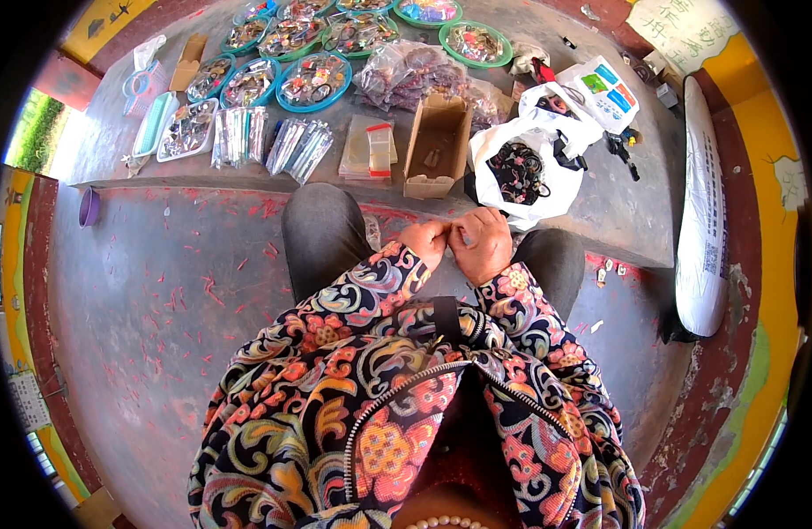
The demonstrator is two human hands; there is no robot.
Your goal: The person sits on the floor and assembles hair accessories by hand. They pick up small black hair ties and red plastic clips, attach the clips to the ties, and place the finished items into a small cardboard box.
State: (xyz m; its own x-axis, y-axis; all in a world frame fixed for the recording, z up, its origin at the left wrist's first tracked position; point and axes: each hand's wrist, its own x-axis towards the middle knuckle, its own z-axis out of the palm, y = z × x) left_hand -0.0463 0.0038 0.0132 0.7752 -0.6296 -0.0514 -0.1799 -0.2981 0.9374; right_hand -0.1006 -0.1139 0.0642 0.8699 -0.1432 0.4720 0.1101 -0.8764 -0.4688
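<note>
Cardboard box (436,145), white bag (521,163) just beyond both hands (459,240).

Round trays (313,81) with blue and green rims, filled with small items, along far side of concrete ledge (618,220). Open cardboard box (437,145) near ledge edge, white plastic bag (521,167) just beside it. Clear packets (298,148) left of box. Long white sack (703,220) at right. Purple bowl (89,207) far left.
</note>
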